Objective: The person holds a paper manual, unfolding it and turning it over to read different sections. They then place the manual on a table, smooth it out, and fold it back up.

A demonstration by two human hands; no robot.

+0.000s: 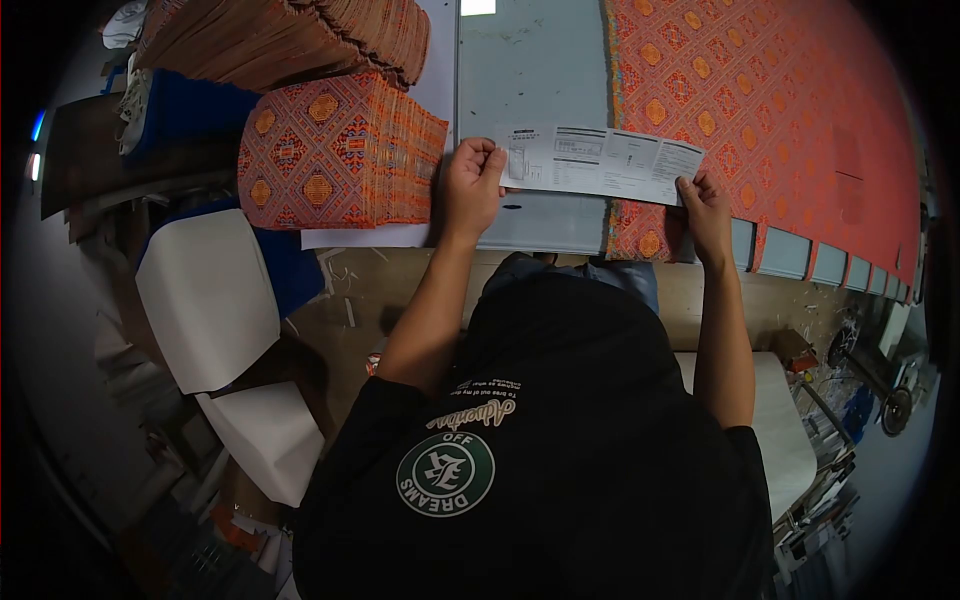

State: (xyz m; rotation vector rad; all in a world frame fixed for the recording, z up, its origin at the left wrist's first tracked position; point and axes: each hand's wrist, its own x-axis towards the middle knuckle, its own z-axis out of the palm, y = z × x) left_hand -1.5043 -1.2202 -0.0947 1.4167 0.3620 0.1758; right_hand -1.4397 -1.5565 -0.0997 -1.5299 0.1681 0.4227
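Stretched between my two hands is a long white printed sheet (600, 160) with small black text, boxes and diagrams in several panels. My left hand (475, 180) pinches its left end, thumb on top. At the other end, my right hand (707, 205) grips the lower right corner between thumb and fingers. The sheet is held above the grey tabletop (540, 70), partly over a spread of orange patterned pieces (690, 80). Just left of my left hand stands a thick stack of orange patterned pieces (330, 155). The print is too small to read.
Brown-edged stacks (290, 40) lie at the back left. A blue bin (190, 110) sits beyond the table's left side. White chair-like panels (210, 300) stand at my left, and a pale seat (780, 420) is behind me on the right. Scraps litter the floor (360, 290).
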